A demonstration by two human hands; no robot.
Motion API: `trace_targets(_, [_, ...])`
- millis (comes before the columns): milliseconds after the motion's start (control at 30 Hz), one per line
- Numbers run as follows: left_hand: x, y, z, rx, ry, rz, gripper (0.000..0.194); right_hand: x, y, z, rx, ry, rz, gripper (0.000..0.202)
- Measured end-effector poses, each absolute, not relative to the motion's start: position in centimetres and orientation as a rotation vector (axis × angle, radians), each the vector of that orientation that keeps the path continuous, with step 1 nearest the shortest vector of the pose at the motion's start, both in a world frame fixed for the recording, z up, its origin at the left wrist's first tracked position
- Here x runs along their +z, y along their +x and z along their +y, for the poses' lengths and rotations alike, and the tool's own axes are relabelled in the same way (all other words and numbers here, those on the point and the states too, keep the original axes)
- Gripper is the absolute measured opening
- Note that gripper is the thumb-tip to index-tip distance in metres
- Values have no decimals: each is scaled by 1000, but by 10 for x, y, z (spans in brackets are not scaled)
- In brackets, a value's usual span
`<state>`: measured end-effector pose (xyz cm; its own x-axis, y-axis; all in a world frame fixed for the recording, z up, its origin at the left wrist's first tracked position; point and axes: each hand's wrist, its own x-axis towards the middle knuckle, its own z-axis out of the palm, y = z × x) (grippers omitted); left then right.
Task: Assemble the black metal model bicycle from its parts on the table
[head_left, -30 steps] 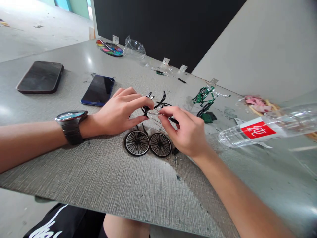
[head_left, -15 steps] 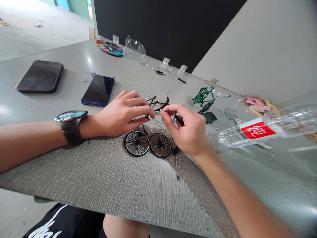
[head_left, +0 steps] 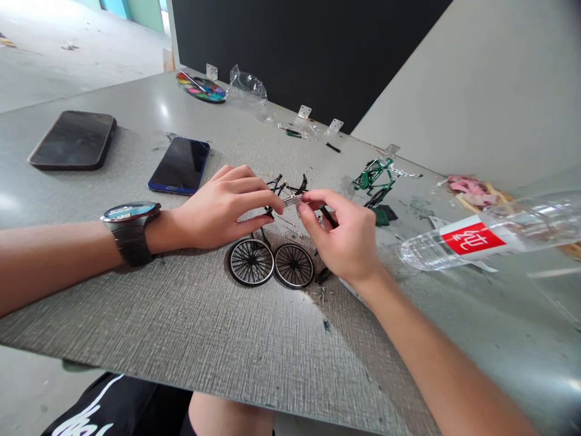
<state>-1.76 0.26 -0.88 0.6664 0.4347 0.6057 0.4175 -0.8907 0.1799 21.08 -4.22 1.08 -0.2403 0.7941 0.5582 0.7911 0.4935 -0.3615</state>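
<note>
My left hand (head_left: 231, 209), with a dark watch on the wrist, is closed on the black frame (head_left: 278, 186) of a small model bicycle. Thumb and forefinger of my right hand (head_left: 342, 233) pinch a small silver part (head_left: 292, 200) beside that frame. A thin black piece (head_left: 327, 217) lies within the curled fingers of the same hand. Just below the hands, two spoked black wheels (head_left: 251, 261) rest side by side on the grey table (head_left: 204, 339). The exact contact under my left fingers is hidden.
Two dark phone-like devices (head_left: 75, 140) lie at the left. A paint palette (head_left: 201, 88) and clear plastic (head_left: 247, 88) are at the back. To the right are a green model bicycle (head_left: 376, 175) and a plastic bottle (head_left: 476, 237) with a red label.
The silver part has turned and shows more between my hands. My right fingers have shifted slightly; the black frame's upper end has moved a little left.
</note>
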Motion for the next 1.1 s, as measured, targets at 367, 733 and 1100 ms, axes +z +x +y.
trace_targets(367, [-9,-17,3,1033,2838,725,19,26,224,-40,-367,-1360,-2077,17])
trace_targets(733, [-9,-16,3,1008,2815,746,17,36,267,-19,-25,-1580,-2395,11])
trace_targets(1100, [-10,-16,3,998,2833,755,17,12,231,-29,177,-1510,-2453,12])
